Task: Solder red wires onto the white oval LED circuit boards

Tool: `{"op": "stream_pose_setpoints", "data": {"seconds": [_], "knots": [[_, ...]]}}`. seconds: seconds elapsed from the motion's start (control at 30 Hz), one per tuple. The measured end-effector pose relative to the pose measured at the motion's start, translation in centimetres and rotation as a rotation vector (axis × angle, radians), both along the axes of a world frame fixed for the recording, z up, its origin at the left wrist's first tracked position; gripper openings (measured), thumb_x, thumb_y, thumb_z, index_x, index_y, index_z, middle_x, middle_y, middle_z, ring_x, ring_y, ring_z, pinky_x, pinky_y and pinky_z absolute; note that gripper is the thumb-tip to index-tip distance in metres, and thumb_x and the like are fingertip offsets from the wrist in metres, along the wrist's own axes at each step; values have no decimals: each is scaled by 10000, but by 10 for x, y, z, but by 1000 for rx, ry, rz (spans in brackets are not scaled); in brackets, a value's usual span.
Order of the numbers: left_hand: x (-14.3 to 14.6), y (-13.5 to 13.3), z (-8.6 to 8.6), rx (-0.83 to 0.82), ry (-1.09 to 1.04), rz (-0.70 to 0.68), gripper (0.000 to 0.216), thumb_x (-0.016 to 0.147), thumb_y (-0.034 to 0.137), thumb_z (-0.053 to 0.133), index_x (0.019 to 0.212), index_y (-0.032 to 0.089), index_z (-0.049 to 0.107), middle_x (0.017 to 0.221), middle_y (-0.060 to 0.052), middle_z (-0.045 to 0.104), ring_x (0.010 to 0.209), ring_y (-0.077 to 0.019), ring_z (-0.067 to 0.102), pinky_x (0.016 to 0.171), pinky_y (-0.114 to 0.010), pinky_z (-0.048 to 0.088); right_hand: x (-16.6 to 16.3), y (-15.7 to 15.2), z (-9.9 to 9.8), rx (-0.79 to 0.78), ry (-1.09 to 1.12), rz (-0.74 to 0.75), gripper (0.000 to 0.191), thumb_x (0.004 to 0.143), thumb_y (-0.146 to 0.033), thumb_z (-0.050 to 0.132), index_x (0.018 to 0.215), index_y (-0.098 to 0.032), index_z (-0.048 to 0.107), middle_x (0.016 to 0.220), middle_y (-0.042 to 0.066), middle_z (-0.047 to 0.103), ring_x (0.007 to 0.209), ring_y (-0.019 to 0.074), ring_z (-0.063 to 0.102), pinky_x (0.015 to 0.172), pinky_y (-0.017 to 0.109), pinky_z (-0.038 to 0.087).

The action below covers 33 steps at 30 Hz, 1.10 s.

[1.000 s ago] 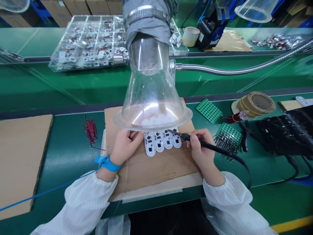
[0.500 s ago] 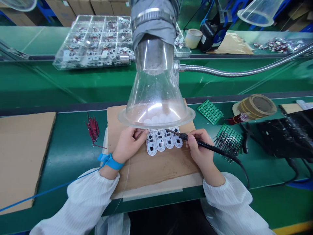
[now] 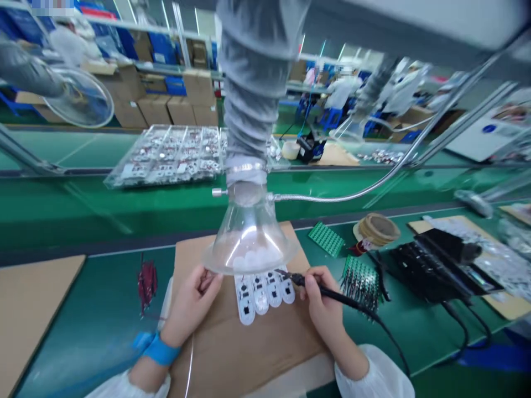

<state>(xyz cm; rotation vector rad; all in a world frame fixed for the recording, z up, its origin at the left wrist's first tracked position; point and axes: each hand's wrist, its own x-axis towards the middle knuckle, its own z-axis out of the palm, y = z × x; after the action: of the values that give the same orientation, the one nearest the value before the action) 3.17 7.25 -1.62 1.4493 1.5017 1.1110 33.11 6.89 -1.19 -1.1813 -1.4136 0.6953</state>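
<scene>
Several white rounded circuit boards (image 3: 260,298) lie side by side on a cardboard sheet (image 3: 265,354), their far ends behind the clear funnel hood. My right hand (image 3: 326,301) grips a black soldering iron (image 3: 344,299) like a pen, its tip over the far part of the right-hand boards. To the left of the boards is my left hand (image 3: 194,301), fingers pinched together at the hood's rim. A thin pale solder wire (image 3: 189,362) trails below that hand; its end at the fingertips is not clear. A blue wrist strap (image 3: 161,349) circles my left wrist.
The fume hood (image 3: 251,237) hangs low over the boards. Dark red wires (image 3: 146,284) lie left. Green perforated boards (image 3: 326,239), a tape roll (image 3: 378,229) and a black device (image 3: 431,265) stand right. A compartment tray (image 3: 174,152) sits behind; people work beyond.
The view has tilted up, so the hood and bench sit lower and the room behind shows. My left hand has drawn a little left from the boards; the iron stays over them.
</scene>
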Motion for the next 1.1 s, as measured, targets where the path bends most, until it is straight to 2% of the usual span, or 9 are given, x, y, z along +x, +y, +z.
{"op": "stream_pose_setpoints", "data": {"seconds": [0.07, 0.13, 0.23, 0.3, 0.37, 0.57, 0.67, 0.9, 1.1], "knots": [[2, 2, -5, -11, -87, -38, 208, 990, 442, 616, 1100, 268, 647, 932, -38, 706, 896, -239, 714, 853, -389, 615, -6, 4, 1, 28, 4, -5, 246, 1109, -407, 534, 919, -256, 573, 576, -57, 555, 446, 146, 549, 428, 238, 447], [3, 2, -9, -5, -121, -59, 201, 995, 448, 607, 1097, 282, 654, 990, -48, 729, 950, -252, 727, 911, -417, 621, -7, 8, -2, 43, 4, -5, 234, 1109, -413, 534, 940, -258, 581, 578, -60, 560, 444, 147, 557, 427, 238, 461], [1, 0, -11, -3, -64, -71, 170, 1001, 424, 604, 996, 259, 643, 900, -30, 704, 862, -227, 706, 813, -365, 604, -3, 7, -7, 30, -7, 0, 187, 1053, -437, 641, 1005, -256, 646, 685, -20, 671, 539, 175, 655, 489, 268, 544], [0, -2, -10, -11, 6, -72, 180, 999, 409, 607, 951, 237, 623, 825, -10, 663, 779, -200, 661, 728, -317, 552, 1, 4, -11, -4, -15, 4, 200, 982, -426, 750, 1061, -253, 688, 858, 32, 756, 710, 212, 741, 621, 312, 620], [-1, -2, -8, -15, 61, -76, 186, 989, 396, 619, 927, 221, 606, 766, 15, 605, 708, -170, 594, 676, -283, 490, 3, 2, -15, -48, -12, 2, 235, 942, -402, 803, 1091, -250, 704, 963, 57, 775, 820, 228, 760, 721, 341, 639], [0, -2, -1, 0, 120, -105, 155, 1005, 347, 602, 945, 205, 588, 708, 66, 407, 644, -132, 436, 641, -256, 380, 3, 0, -23, -107, 52, -15, 235, 1043, -466, 655, 979, -240, 644, 745, -4, 683, 613, 174, 655, 573, 293, 547], [-1, -3, 0, -10, 119, -113, 150, 1014, 344, 595, 956, 207, 584, 702, 67, 395, 637, -131, 416, 634, -257, 363, 4, -1, -22, -107, 32, 8, 266, 1033, -482, 669, 934, -237, 636, 734, -8, 670, 607, 171, 639, 571, 290, 521], [-5, -4, -3, -16, 113, -86, 154, 1010, 348, 608, 946, 211, 581, 714, 59, 433, 628, -124, 424, 624, -255, 367, 5, -2, -23, -124, -44, 73, 226, 1031, -473, 677, 996, -250, 665, 797, 3, 692, 644, 179, 652, 581, 297, 507], [-4, -3, -1, -27, 137, -85, 133, 1002, 330, 615, 944, 212, 594, 675, 69, 409, 608, -124, 410, 610, -258, 352, 3, -2, -18, -146, -108, 116, 189, 1015, -447, 705, 1025, -258, 702, 842, 13, 721, 670, 191, 681, 615, 317, 527]]}}
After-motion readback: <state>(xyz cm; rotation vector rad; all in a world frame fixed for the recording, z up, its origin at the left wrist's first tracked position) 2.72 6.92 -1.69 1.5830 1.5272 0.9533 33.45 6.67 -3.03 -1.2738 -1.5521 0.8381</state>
